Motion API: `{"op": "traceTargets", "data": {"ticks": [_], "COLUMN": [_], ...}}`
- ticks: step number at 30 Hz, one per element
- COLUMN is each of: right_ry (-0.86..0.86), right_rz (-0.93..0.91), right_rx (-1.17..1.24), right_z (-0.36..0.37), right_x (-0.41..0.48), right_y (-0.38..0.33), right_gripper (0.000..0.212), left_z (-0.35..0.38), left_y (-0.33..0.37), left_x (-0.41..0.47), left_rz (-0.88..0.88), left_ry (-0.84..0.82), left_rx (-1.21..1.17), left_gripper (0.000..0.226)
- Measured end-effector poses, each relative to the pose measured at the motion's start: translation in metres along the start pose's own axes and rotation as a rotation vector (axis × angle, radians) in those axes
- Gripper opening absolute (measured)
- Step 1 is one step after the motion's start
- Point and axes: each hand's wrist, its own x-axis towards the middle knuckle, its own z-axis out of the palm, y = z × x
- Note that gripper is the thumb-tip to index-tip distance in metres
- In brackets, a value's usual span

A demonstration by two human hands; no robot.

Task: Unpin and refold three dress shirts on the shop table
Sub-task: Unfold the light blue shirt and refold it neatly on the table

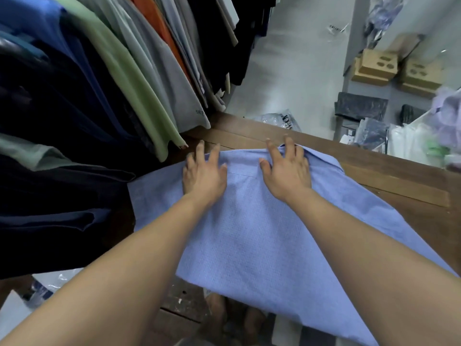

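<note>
Wooden table, blue shirt under left hand, right hand

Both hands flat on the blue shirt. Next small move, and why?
Probably slide the hands apart to smooth the cloth before folding a side in: left hand and right hand press flat, fingers spread, at the far end of the blue shirt, spread on the table, with a ridge by the right fingers.

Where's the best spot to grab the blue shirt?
Probably its near edge. The blue shirt lies flat on the table, but that edge hangs off the front, so fingers can pinch it from the person's side.
</note>
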Motion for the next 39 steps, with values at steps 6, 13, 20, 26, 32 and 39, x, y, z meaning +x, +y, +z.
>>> {"op": "traceTargets", "data": {"ticks": [6,13,20,26,32,39], "right_ry": [-0.049,0.311,0.171,0.001,0.058,0.27], "right_rz": [-0.02,0.106,0.504,0.652,0.549,0.539], "right_rx": [-0.052,-0.023,0.172,0.209,0.429,0.35], "right_z": [-0.011,-0.006,-0.015,-0.026,-0.031,-0.031], "right_x": [0.017,-0.007,-0.024,-0.027,-0.037,-0.044], "right_y": [0.005,0.021,0.071,0.087,0.094,0.09], "right_gripper": [0.054,0.032,0.046,0.052,0.018,0.045], "left_z": [0.007,0.025,0.025,0.018,0.01,0.019], "left_y": [0.011,0.026,0.051,0.091,0.108,0.107], "left_x": [0.01,0.005,0.009,0.028,0.033,0.007], "left_rz": [-0.05,0.296,0.234,0.187,0.085,0.143], "left_ry": [-0.004,-0.136,0.047,-0.127,-0.045,0.267], "left_rx": [0.11,0.174,0.028,-0.008,-0.277,-0.174], "left_gripper": [0.057,0.056,0.051,0.057,0.023,0.019]}}
